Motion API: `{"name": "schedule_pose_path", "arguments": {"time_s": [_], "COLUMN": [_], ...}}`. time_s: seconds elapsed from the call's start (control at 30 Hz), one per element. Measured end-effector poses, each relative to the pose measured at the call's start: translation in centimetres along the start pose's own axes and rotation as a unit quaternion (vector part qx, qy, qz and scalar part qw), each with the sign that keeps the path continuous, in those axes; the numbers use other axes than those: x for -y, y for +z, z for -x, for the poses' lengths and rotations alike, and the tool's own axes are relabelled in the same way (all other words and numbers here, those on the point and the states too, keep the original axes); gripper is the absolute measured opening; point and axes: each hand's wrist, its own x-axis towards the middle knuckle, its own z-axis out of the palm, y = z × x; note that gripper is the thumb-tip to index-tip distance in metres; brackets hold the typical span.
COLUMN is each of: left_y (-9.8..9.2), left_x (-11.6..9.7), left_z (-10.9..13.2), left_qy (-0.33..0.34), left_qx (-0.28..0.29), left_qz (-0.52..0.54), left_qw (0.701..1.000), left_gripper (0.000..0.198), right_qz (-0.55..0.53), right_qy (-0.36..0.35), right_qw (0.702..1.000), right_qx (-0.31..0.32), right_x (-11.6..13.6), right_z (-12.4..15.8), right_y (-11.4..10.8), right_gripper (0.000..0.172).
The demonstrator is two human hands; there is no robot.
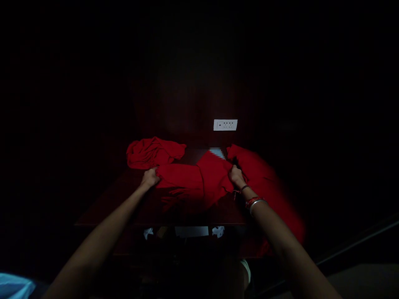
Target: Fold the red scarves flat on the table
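Observation:
A red cloth garment point(183, 178) is stretched between my two hands over a dark wooden table point(124, 207). My left hand point(151, 177) is closed on its left edge. On the other side, my right hand point(237, 175), with bracelets on the wrist, grips the right edge. The garment is partly folded over itself in the middle, and its lower part falls into shadow. Its exact kind cannot be made out. Behind my left hand lies a crumpled red cloth point(152, 153). More red fabric point(264, 174) spreads along the right side, partly behind my right forearm.
A white socket panel point(225, 125) is on the dark wall behind. Something pale and blurred point(217, 153) lies at the table's back. Under the tabletop, a shelf holds white items point(191, 231). A light-blue cloth point(15, 285) shows at bottom left. The surroundings are very dark.

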Motion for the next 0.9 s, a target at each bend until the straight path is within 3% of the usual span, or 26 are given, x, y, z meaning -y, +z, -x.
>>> {"name": "schedule_pose_path", "arguments": {"time_s": [0.1,0.17,0.27,0.33,0.4,0.47,0.53,0.6,0.67,0.73,0.83,0.9], "left_y": [-3.8,-6.0,-7.3,-6.7,-5.3,-3.4,-1.5,0.3,1.8,2.7,2.6,2.1], "left_x": [3.6,6.4,8.5,7.5,4.7,1.0,-2.4,-4.7,-5.5,-5.3,-4.9,-5.8], "left_z": [0.1,-0.1,-0.6,-0.7,-0.5,0.2,1.0,1.7,2.2,2.5,3.3,4.3], "left_qy": [0.062,0.063,0.053,0.0,-0.016,0.083,0.234,0.332,0.363,0.345,0.31,0.313], "left_qx": [-0.152,-0.198,-0.104,0.006,0.085,0.1,0.123,0.153,0.199,0.234,0.204,0.162], "left_qz": [-0.081,-0.119,-0.158,-0.177,-0.178,-0.148,-0.064,0.012,0.053,0.057,0.038,0.061], "left_qw": [0.983,0.971,0.981,0.984,0.98,0.98,0.962,0.931,0.909,0.907,0.928,0.934], "left_gripper": [0.055,0.054,0.042,0.042,0.058,0.074,0.066,0.052,0.045,0.046,0.045,0.039], "right_qz": [0.002,0.003,0.004,0.004,0.004,0.009,0.018,0.021,0.001,-0.056,-0.179,-0.222], "right_qy": [0.004,0.003,0.005,0.013,0.016,0.001,-0.033,-0.068,-0.084,-0.086,-0.094,-0.101], "right_qw": [1.0,1.0,1.0,1.0,1.0,1.0,0.999,0.997,0.996,0.994,0.978,0.969], "right_qx": [0.0,0.001,0.008,0.018,0.024,0.014,0.002,0.009,0.03,0.04,0.046,0.048], "right_x": [-0.2,-0.1,0.7,1.4,2.1,2.3,2.1,1.4,0.4,-0.6,-1.8,-1.9], "right_z": [0.1,0.4,1.0,1.5,2.1,2.9,3.8,4.6,5.1,5.1,4.2,3.4], "right_y": [-0.1,-0.1,-0.1,-0.1,-0.1,-0.2,-0.2,-0.1,0.0,0.1,0.3,0.2], "right_gripper": [0.032,0.032,0.032,0.033,0.041,0.057,0.067,0.069,0.068,0.071,0.071,0.069]}}
